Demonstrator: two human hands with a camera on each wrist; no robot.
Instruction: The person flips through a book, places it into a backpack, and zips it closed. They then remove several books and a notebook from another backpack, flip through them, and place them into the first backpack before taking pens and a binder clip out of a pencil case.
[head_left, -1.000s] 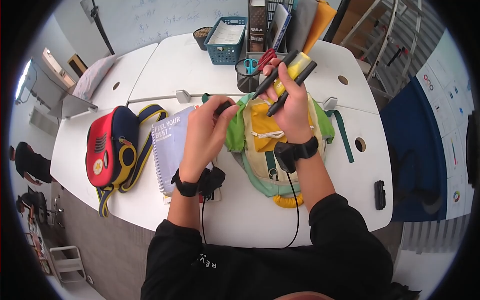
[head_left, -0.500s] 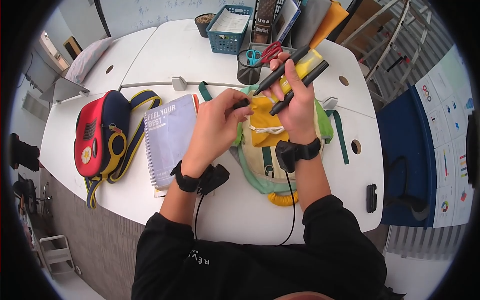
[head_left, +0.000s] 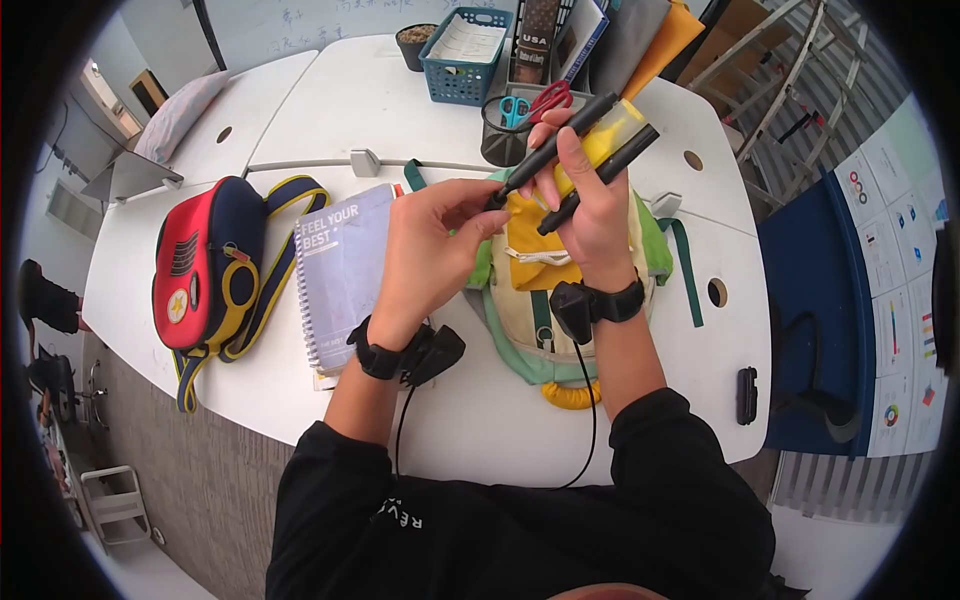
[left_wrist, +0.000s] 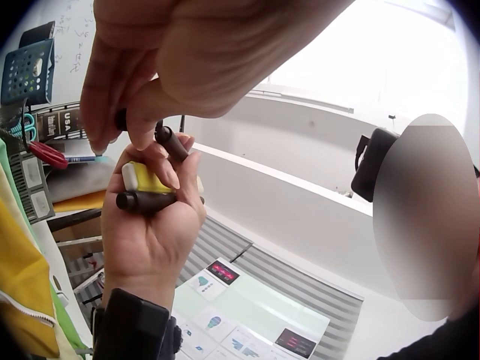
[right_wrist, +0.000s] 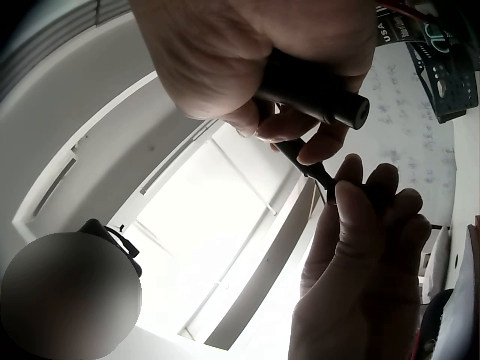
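My left hand (head_left: 425,255) pinches a small black cap (head_left: 495,201) between thumb and fingertips. The right hand (head_left: 600,225) holds several pens together: a black marker (head_left: 592,112) slanting down toward the left hand, a yellow highlighter (head_left: 617,125), and a second black marker (head_left: 630,150) lying along the thumb side. The first marker's narrow tip end meets the cap at the left fingertips, as the right wrist view also shows. Both hands are raised over a cream, green and yellow backpack (head_left: 515,325) with a white-zipped front pocket. In the left wrist view, the left fingers partly hide the cap.
Left of the backpack lie a spiral notebook (head_left: 345,265) and a red and navy bag (head_left: 185,270). Behind stand a mesh pen cup (head_left: 500,148) with scissors, a blue basket (head_left: 460,75) and upright books (head_left: 533,45). A black case (head_left: 746,395) sits near the right edge.
The left hand has moved from apart toward the right hand, bringing the cap to the black marker's tip. The head view has shifted slightly; the right hand keeps its hold.
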